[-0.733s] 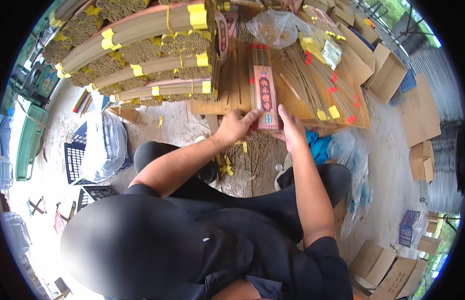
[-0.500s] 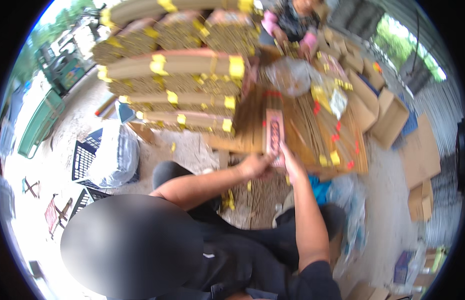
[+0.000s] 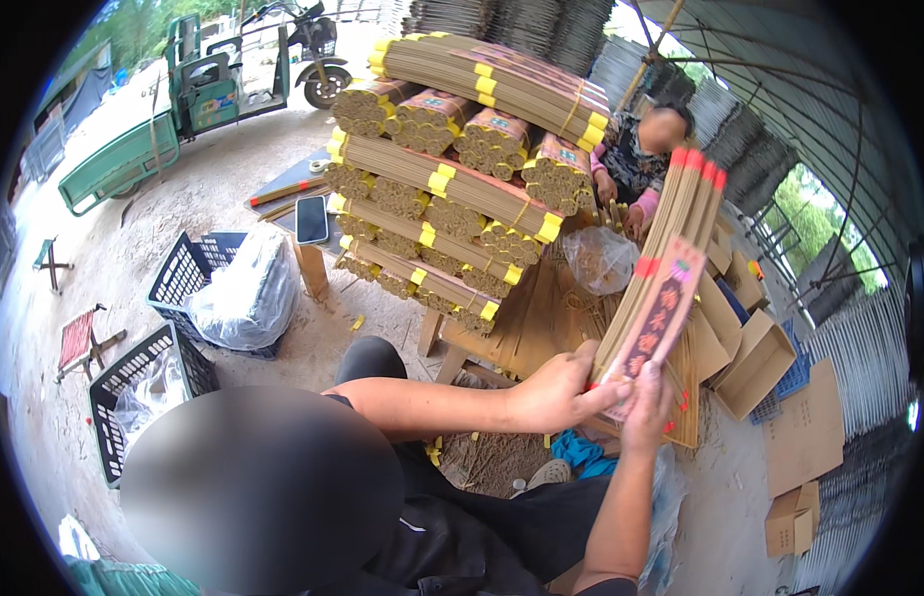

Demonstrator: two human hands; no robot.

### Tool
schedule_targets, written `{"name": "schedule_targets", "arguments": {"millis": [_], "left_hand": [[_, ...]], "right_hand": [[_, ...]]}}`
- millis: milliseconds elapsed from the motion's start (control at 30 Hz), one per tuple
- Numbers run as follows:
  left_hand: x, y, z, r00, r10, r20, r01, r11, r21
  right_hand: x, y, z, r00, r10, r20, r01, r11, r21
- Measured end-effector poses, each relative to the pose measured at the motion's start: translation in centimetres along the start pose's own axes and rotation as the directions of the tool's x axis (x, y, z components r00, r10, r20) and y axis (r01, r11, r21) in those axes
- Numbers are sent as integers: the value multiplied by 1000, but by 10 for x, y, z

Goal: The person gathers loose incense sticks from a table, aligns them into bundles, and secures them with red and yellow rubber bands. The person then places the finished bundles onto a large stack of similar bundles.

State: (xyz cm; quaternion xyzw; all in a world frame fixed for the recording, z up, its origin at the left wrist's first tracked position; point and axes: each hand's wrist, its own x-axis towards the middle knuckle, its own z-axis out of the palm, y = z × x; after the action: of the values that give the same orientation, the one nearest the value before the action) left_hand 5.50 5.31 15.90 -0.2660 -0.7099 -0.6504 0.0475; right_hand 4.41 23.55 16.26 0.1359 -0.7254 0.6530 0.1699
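My left hand [image 3: 549, 397] is closed round the lower end of a long bundle of incense sticks [image 3: 674, 209], its thumb on top. Red bands ring the bundle near its far end and midway. Along its near face lies a pink printed paper label [image 3: 656, 318] with dark lettering, tilted with the sticks. My right hand [image 3: 644, 412] pinches the label's lower end beside my left thumb. The bundle slants up and away to the right, above a wooden table [image 3: 516, 343].
Stacked incense bundles [image 3: 452, 189] with yellow bands rise left of the table. A person [image 3: 640, 164] works at the far side near a clear plastic bag [image 3: 599, 260]. Cardboard boxes [image 3: 760, 368] stand right; dark crates [image 3: 199, 288], a phone [image 3: 311, 220] and a green three-wheeler [image 3: 199, 109] are left.
My hands have come up and to the right in view. The incense bundle now shows in my left hand behind the label. The view has swung, bringing the three-wheeler into fuller sight.
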Motion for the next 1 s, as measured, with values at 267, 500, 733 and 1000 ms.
{"name": "schedule_targets", "arguments": {"millis": [267,500,733,1000], "left_hand": [[22,106,-47,959,187,-213,-184,982,35],[57,119,-78,911,217,-350,-248,967,-48],[49,130,-86,910,63,-410,-193,939,-284],[73,119,-83,723,9,-691,-246,938,-245]], "right_hand": [[80,-111,35,982,-74,175,20,955,295],[136,-159,71,895,-110,432,-37,948,317],[165,-175,92,750,-88,656,-48,981,186],[254,-196,128,394,190,899,-68,982,-177]]}}
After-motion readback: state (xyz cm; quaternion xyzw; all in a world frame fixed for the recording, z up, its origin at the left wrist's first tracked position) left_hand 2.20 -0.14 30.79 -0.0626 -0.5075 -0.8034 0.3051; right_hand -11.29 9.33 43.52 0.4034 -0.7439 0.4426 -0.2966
